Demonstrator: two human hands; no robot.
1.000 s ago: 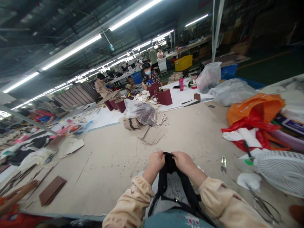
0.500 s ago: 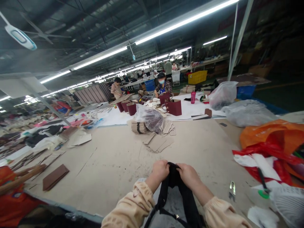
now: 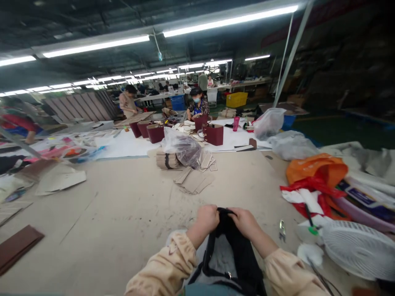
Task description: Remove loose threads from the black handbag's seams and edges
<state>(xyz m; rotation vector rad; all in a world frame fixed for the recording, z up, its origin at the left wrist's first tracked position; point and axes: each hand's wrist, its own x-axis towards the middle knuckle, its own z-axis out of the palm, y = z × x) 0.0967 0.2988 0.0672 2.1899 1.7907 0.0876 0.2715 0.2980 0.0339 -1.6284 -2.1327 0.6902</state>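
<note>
At the bench's (image 3: 123,213) near edge, the left hand (image 3: 207,220) and right hand (image 3: 245,222) clench the black strap's (image 3: 237,255) top. Its length runs back toward the person. A metal clip (image 3: 282,229) and white fan (image 3: 358,248) lie just right, with nothing blocking.

My left hand (image 3: 207,220) and right hand (image 3: 245,222) meet on the strap (image 3: 230,242) at the table's (image 3: 123,213) near edge, with a clip (image 3: 282,229) just to their right, a fan (image 3: 359,250) further right, and cardboard pieces (image 3: 193,181) ahead.

My left hand (image 3: 207,218) and right hand (image 3: 245,220) are bare; behind each wrist, a loose cream sleeve (image 3: 163,269) gathers into an elastic cuff (image 3: 182,243).
</note>
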